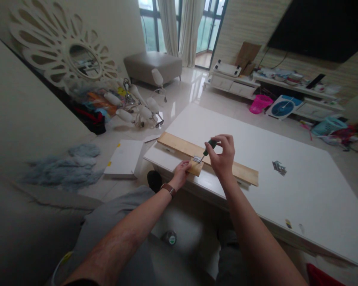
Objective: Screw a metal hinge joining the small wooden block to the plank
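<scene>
Screwdriver (209, 147), partly covered by the right hand (223, 154), blurs at the hinge (196, 159).

No words or numbers can be read. On the near side, a container (166, 236) bears a small round green-and-white label (172, 240), its print too blurred to make out. At left, a white box (125, 157) carries small yellow patches (109, 163), equally unreadable.
</scene>
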`<act>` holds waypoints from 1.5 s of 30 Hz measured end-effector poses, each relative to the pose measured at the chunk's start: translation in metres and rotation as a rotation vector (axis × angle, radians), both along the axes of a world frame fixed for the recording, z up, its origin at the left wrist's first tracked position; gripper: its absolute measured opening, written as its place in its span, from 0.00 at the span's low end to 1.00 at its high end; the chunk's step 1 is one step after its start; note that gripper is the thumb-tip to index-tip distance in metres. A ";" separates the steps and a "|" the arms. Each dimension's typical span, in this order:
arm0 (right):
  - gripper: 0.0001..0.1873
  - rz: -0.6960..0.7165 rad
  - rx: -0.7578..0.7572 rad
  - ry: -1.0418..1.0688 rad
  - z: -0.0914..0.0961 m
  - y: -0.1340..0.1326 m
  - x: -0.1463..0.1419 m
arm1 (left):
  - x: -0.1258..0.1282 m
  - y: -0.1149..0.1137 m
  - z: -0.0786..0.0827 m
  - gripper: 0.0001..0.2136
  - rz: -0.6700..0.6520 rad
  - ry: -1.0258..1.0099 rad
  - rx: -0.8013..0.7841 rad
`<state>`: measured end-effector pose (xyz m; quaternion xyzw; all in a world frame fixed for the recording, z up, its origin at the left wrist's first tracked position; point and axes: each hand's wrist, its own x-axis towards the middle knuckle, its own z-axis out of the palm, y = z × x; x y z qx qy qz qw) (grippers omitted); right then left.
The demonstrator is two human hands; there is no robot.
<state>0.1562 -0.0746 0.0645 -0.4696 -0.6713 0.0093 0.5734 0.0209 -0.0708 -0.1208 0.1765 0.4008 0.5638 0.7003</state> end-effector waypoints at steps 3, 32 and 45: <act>0.09 0.078 -0.021 0.016 0.001 0.000 0.000 | 0.000 0.000 0.000 0.26 0.018 -0.006 -0.010; 0.16 0.035 0.081 -0.015 -0.002 0.003 0.002 | 0.000 0.001 -0.002 0.24 0.005 -0.026 0.011; 0.08 0.068 -0.026 0.045 0.001 -0.001 0.000 | 0.000 0.000 -0.001 0.23 0.008 -0.026 0.006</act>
